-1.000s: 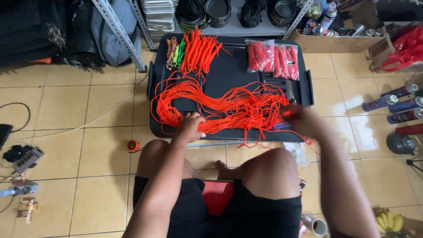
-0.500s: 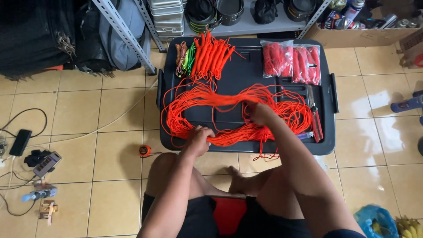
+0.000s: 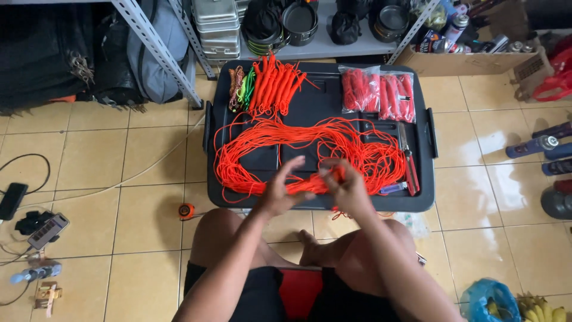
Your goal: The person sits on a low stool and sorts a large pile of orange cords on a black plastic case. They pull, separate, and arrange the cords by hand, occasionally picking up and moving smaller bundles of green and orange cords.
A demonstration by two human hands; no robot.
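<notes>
A long orange cord [image 3: 268, 140] lies in wide loops on a black bin lid [image 3: 313, 98] on the floor in front of my knees. My right hand [image 3: 347, 186] is closed on a gathered bunch of the cord's strands near the lid's front edge. Just left of it, my left hand [image 3: 282, 191] has its fingers spread and rests against the same bunch. The strands run between the two hands.
Tied orange cord hanks [image 3: 273, 77] and smaller green and brown ones [image 3: 238, 80] lie at the lid's back left, two bags of red cord [image 3: 378, 89] at its back right. A red-handled cutter [image 3: 410, 162] and lighter [image 3: 393, 189] lie right. A tape measure [image 3: 186, 210] is on the tiles, and shelving stands behind.
My right hand came back from the lid's middle toward the front edge, pulling strands with it. My left hand's fingers spread apart. The two hands are now close together.
</notes>
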